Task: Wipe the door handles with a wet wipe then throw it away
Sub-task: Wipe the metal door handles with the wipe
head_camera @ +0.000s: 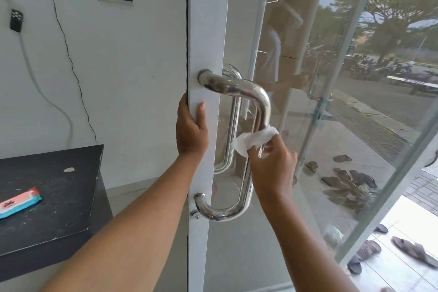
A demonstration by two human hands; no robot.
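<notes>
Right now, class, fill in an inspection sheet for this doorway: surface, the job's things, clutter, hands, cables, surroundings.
Surface: black table at left, scuffed, with a chipped spot.
Job's things: white wet wipe pressed on the near steel door handle; a second handle sits behind the glass.
Clutter: wipes packet lying flat on the table.
Hands: left hand grips the white door edge; right hand holds the wipe against the handle's upright bar.
Cables: thin black cable and grey cable hang down the wall.
Surroundings: sandals outside on the paving; parked motorbikes and trees beyond.
</notes>
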